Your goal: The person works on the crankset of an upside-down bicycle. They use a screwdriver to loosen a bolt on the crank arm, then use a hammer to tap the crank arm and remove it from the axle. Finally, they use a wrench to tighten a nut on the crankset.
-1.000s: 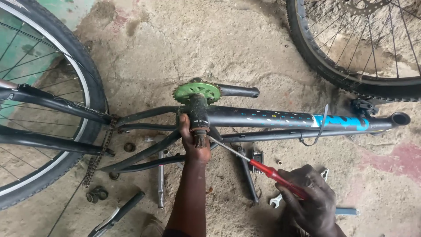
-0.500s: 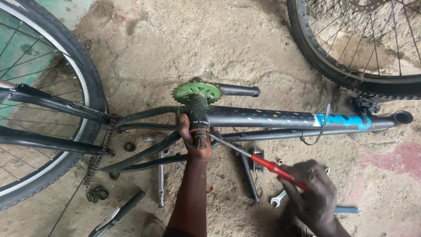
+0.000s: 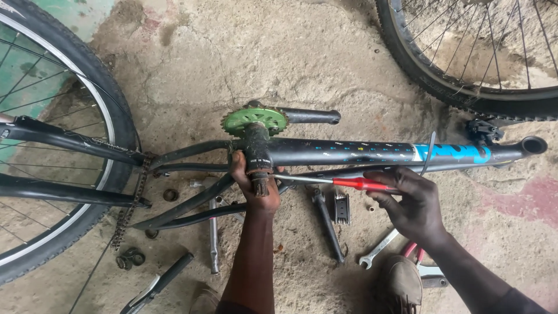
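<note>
- Curled fingers of the left hand [image 3: 254, 187] wrap the black bottom-bracket shell [image 3: 257, 152] of the dark bicycle frame [image 3: 349, 152], which lies flat on the concrete floor [image 3: 244, 52].
- Right hand [image 3: 414, 204] closes around the red-handled screwdriver [image 3: 354, 184], its metal shaft level and pointing left, tip meeting the shell by the left thumb.
- Left forearm rises straight from the bottom edge; right wrist bends inward.
- Green toothed chainring [image 3: 254, 120] sits behind the shell.
- Exact tip contact is hard to make out.

Beside the bike frame [image 3: 360, 152], 2 wheels [image 3: 46, 174] are cut off by the edges; the left hand [image 3: 253, 186] hides the axle end.
</note>
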